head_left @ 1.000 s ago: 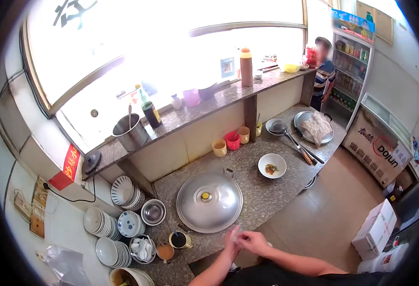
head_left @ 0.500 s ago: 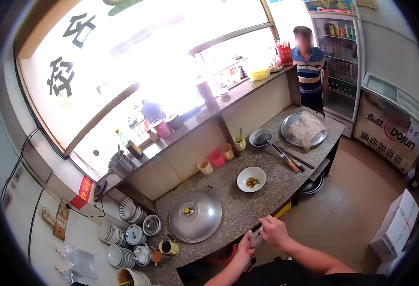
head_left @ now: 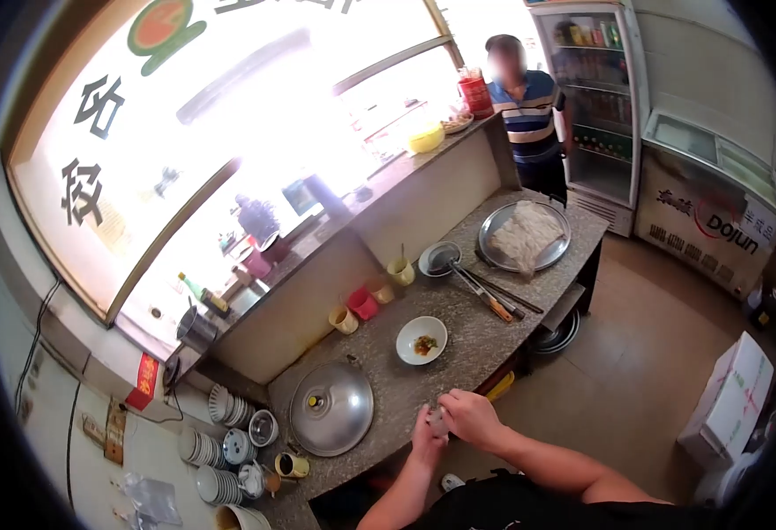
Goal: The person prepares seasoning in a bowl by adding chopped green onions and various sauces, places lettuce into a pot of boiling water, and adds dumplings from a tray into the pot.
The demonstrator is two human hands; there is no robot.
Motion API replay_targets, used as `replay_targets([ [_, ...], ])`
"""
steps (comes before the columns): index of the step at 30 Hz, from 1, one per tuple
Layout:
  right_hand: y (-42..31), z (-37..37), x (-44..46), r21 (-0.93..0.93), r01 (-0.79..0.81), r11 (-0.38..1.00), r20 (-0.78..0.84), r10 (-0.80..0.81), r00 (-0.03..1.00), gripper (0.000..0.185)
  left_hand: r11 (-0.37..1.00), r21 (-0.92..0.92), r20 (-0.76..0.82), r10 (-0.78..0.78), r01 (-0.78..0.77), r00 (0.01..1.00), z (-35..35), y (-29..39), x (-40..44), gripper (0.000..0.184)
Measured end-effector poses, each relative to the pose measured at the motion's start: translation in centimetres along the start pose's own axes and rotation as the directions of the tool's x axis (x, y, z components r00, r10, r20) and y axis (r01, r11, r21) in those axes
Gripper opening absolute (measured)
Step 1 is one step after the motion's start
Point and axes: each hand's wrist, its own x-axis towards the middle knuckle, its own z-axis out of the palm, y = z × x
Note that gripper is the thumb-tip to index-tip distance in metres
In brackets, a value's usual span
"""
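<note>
My left hand [head_left: 427, 436] and my right hand [head_left: 470, 416] come together just off the counter's front edge. Both are closed on a small, pale, see-through thing [head_left: 439, 424] that looks like thin plastic; the fingers cover most of it. Beyond them on the speckled counter [head_left: 366, 340] stands a white bowl [head_left: 421, 329] with a little brown and green seasoning in its bottom. To the left lies a large domed metal lid [head_left: 339, 420] with a yellow knob.
Strainer ladles [head_left: 445, 258] lie at the back right, beside a metal tray [head_left: 557, 254] of pale sheet-like food. Cups [head_left: 363, 304] line the back wall. Stacked plates [head_left: 218, 486] crowd the left end. A person [head_left: 529, 115] stands beyond the counter near a drinks fridge [head_left: 595, 132].
The view has swung, so the counter sits further left. My hands have risen slightly and drawn closer together, still around the pale thing. The person beyond the counter remains there.
</note>
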Motion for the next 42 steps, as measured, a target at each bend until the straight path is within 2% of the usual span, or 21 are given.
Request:
replay_targets([
  [3, 1.6, -0.7, 1.5, 0.133, -0.153, 0.979, 0.213, 0.123, 0.969, 0.016, 0.999, -0.045, -0.076, -0.001, -0.003, 0.997, 3.2, 0.3, 0.4, 0.038],
  [6, 2.1, -1.3, 2.4, 0.182, -0.219, 0.959, 0.219, 0.178, 0.959, 0.018, 0.997, -0.050, -0.193, -0.070, 0.061, 0.979, 5.9, -0.1, -2.6, 0.050],
  [7, 2.6, -1.2, 2.2, 0.212, -0.220, 0.952, 0.211, 0.175, 0.962, 0.019, 0.905, -0.153, 0.184, -0.369, 0.397, 0.911, 2.8, -1.3, -2.1, 0.053],
  [8, 2.8, -1.5, 1.7, 0.218, -0.227, 0.949, 0.218, 0.179, 0.959, 0.019, 0.707, -0.118, 0.544, -0.541, 0.697, 0.641, 2.5, -1.5, -3.0, 0.055],
  [9, 3.0, -2.0, 1.0, 0.225, -0.233, 0.946, 0.252, 0.175, 0.952, 0.018, 0.793, -0.057, 0.341, -0.555, 0.606, 0.759, 2.6, -2.7, -3.7, 0.056],
  [12, 4.9, -3.3, -2.8, 0.243, -0.165, 0.956, 0.245, 0.104, 0.964, 0.017, 0.894, 0.057, 0.148, -0.448, 0.445, 0.882, 10.9, -2.3, -3.2, 0.046],
  [15, 6.8, -5.8, -7.2, 0.221, -0.141, 0.965, 0.080, 0.126, 0.989, 0.014, 0.943, -0.008, 0.293, -0.316, 0.333, 0.902, 12.0, -2.3, 0.3, 0.024],
  [17, 9.7, -5.8, -9.9, 0.691, -0.574, 0.439, 0.190, 0.656, 0.730, 0.011, 0.978, 0.048, 0.219, -0.209, 0.203, 0.953, 18.4, -1.3, -3.2, 0.013],
  [18, 11.2, -5.9, -10.3, 0.784, -0.562, 0.263, 0.217, 0.732, 0.646, 0.009, 0.894, 0.446, 0.203, -0.060, -0.037, 0.977, 19.5, -2.3, -3.9, 0.014],
  [19, 13.4, -6.1, -10.8, 0.797, -0.586, 0.145, 0.325, 0.716, 0.618, 0.011, 0.430, 0.738, 0.519, 0.130, -0.520, 0.845, 20.4, -2.6, -5.2, 0.017],
  [20, 14.9, -6.4, -11.1, 0.794, -0.607, 0.025, 0.428, 0.686, 0.588, 0.013, -0.229, 0.579, 0.810, 0.047, -0.783, 0.585, 21.9, -2.7, -6.8, 0.021],
  [24, 13.7, -7.7, -9.5, 0.722, -0.657, -0.219, 0.644, 0.562, 0.520, 0.017, -0.467, 0.641, 0.665, -0.056, -0.608, 0.744, 21.8, -2.0, -5.8, 0.018],
  [26, 10.8, -5.4, -7.7, 0.881, -0.470, -0.054, 0.388, 0.652, 0.652, 0.014, -0.448, 0.672, 0.659, -0.001, -0.589, 0.752, 22.0, -1.2, -3.9, 0.012],
  [27, 10.4, -4.1, -6.9, 0.895, -0.402, 0.193, 0.176, 0.675, 0.717, 0.013, 0.241, 0.885, 0.403, 0.030, -0.398, 0.915, 21.7, -0.7, -2.3, 0.008],
  [28, 11.1, -3.4, -6.7, 0.757, -0.381, 0.531, 0.006, 0.577, 0.816, 0.010, 0.796, 0.605, 0.153, -0.139, 0.019, 0.978, 21.5, -0.3, -1.0, 0.006],
  [29, 10.3, -4.1, -5.3, 0.571, -0.307, 0.761, -0.109, 0.441, 0.891, 0.008, 0.939, 0.333, 0.135, -0.139, 0.087, 0.981, 21.5, 0.4, -0.4, 0.008],
  [31, 9.0, -5.5, -1.7, 0.258, -0.077, 0.963, -0.265, 0.147, 0.953, 0.012, 0.964, 0.263, 0.072, -0.056, 0.035, 0.996, 22.2, 0.4, -0.5, 0.018],
  [34, 7.9, -6.2, 1.8, 0.178, -0.064, 0.982, -0.278, 0.113, 0.954, 0.010, 0.935, 0.285, 0.088, 0.195, -0.212, 0.977, 21.4, 1.1, 0.8, 0.036],
  [36, 7.4, -6.0, 4.0, 0.228, -0.129, 0.965, -0.196, 0.175, 0.965, 0.009, 0.548, 0.634, 0.318, 0.459, -0.547, 0.829, 20.2, 2.6, 1.7, 0.031],
  [40, 8.6, -4.4, 6.6, 0.276, -0.142, 0.950, -0.059, 0.165, 0.985, 0.017, 0.589, 0.671, 0.366, 0.263, -0.449, 0.892, 20.1, 7.4, 2.4, 0.029],
  [42, 8.6, -3.6, 8.0, 0.365, -0.345, 0.865, 0.005, 0.369, 0.930, 0.011, 0.512, 0.681, 0.473, 0.238, -0.524, 0.848, 20.7, 10.0, 2.3, 0.031],
])
